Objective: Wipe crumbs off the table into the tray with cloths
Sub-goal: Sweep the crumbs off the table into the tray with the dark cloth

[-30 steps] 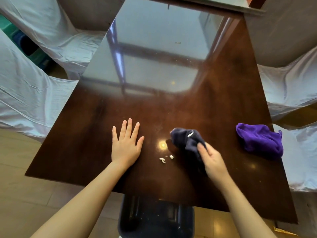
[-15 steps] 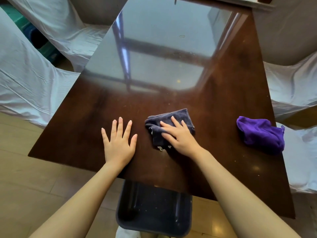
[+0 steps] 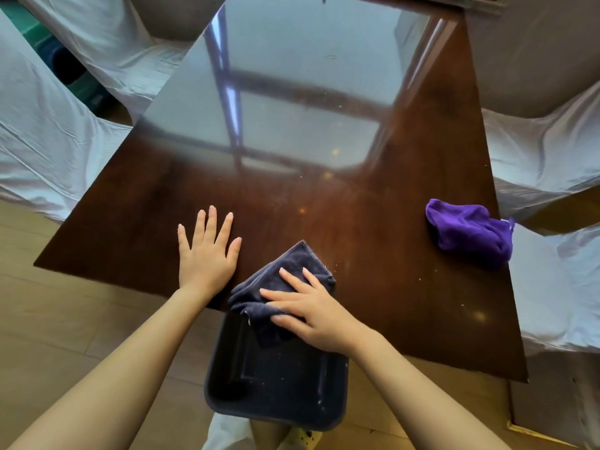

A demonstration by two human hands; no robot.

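Observation:
A dark brown glossy table [image 3: 373, 222] fills the view. My right hand [image 3: 311, 308] presses flat on a dark grey cloth [image 3: 285, 271] at the table's near edge, and part of the cloth hangs over the edge. Directly below that edge sits a dark tray [image 3: 276, 394] with fine specks in it. My left hand [image 3: 207, 251] lies flat on the table with fingers spread, just left of the cloth and holding nothing. A crumpled purple cloth [image 3: 470, 235] lies near the right edge. The larger white crumbs are hidden; only tiny specks [image 3: 334, 264] show beside the grey cloth.
Chairs draped in white covers [image 3: 48, 141] stand at the left, right and far sides of the table. A bright window reflection covers the far half of the tabletop. Tan floor shows below the near edge.
My right hand has dragged the grey cloth toward me from mid-table to the near edge, over the spot where the white crumbs lay. The left hand has stayed flat in place.

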